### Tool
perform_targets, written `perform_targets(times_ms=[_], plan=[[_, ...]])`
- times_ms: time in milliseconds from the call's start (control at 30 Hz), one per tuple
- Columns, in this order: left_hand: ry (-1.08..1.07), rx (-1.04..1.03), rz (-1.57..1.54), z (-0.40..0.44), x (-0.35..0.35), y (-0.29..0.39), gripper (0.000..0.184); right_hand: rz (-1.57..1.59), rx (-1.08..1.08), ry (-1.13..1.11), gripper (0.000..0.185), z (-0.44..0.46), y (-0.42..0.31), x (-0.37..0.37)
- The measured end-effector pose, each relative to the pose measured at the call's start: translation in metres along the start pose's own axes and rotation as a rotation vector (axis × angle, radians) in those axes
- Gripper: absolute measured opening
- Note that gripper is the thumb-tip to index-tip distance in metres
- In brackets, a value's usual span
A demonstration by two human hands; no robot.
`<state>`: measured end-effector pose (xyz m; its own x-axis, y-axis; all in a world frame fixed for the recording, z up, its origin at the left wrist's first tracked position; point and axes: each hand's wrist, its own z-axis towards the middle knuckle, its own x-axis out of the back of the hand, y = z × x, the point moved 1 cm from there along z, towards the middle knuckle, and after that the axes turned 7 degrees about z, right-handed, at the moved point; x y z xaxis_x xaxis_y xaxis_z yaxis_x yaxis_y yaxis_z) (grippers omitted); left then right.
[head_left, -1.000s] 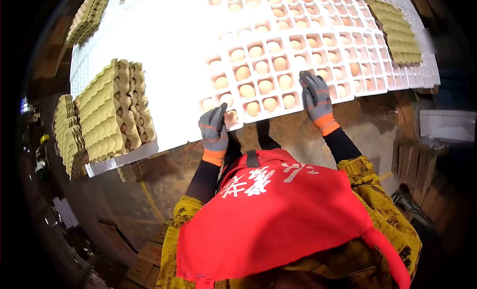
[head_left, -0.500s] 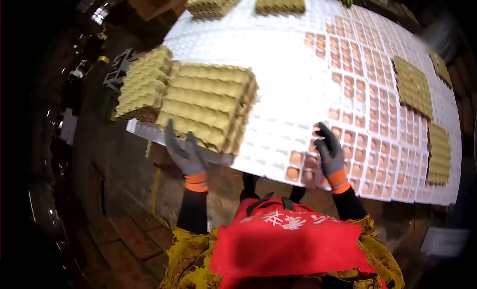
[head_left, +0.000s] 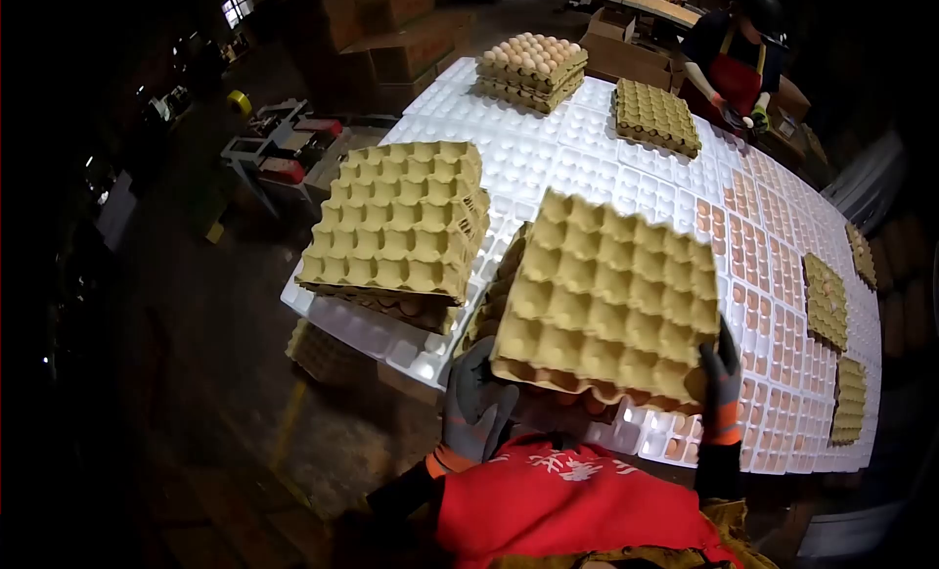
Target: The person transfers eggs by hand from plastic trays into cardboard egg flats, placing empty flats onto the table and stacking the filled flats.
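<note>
A yellowish pulp egg tray (head_left: 611,300), tilted with eggs showing under its near edge, is between my hands. My gloved right hand (head_left: 722,378) grips its right edge. Beside its lower left corner is my gloved left hand (head_left: 474,403), thumb and fingers apart; contact with the tray is unclear. Another pulp tray stack (head_left: 396,217) rests to the left. White compartment trays (head_left: 587,173) cover the table, and those on the right hold brown eggs (head_left: 750,251).
At the back are a stack topped with uncovered eggs (head_left: 533,55) and another pulp stack (head_left: 655,117). A person (head_left: 738,65) stands at the far edge near cardboard boxes (head_left: 626,55). More pulp trays (head_left: 827,300) lie at right. A metal frame (head_left: 279,153) stands left.
My hands have moved from over the white trays to the pulp trays. My right hand has taken hold of one, now raised and shifted right. The view has turned, bringing the other person into sight.
</note>
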<state>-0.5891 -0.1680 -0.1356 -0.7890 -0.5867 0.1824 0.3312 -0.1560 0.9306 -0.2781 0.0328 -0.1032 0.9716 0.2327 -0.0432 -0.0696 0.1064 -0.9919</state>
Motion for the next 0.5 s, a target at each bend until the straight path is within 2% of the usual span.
perform_targets(times_ms=[67,167,233,267,300,367,400,467,500], plan=[[-0.001,-0.073,-0.473,0.029,0.017,0.01,0.063,-0.003,0.046,-0.043,0.061,0.023,-0.042,-0.021],[0.247,-0.024,-0.466,0.075,0.069,0.045,0.066,0.019,0.135,-0.142,0.058,0.082,-0.049,-0.061],[0.181,-0.17,-0.195,0.083,0.111,0.024,0.057,-0.133,0.041,-0.292,0.054,0.117,-0.071,-0.127],[0.309,-0.279,0.198,0.077,0.132,0.015,0.061,-0.162,0.11,-0.425,0.053,0.137,-0.078,-0.164],[0.387,-0.165,0.291,0.078,0.133,0.05,0.062,-0.186,0.178,-0.559,0.051,0.162,-0.086,-0.2],[0.48,-0.179,0.258,0.079,0.158,0.047,0.064,-0.258,0.163,-0.727,0.052,0.209,-0.103,-0.271],[0.486,-0.163,0.239,0.074,0.169,0.036,0.06,-0.25,0.164,-0.814,0.052,0.221,-0.116,-0.307],[0.503,-0.133,0.131,0.075,0.185,0.026,0.048,-0.454,0.368,-0.899,0.046,0.243,-0.135,-0.374],[0.511,-0.117,0.041,0.077,0.188,0.026,0.042,-0.556,0.337,-0.925,0.046,0.254,-0.141,-0.4]])
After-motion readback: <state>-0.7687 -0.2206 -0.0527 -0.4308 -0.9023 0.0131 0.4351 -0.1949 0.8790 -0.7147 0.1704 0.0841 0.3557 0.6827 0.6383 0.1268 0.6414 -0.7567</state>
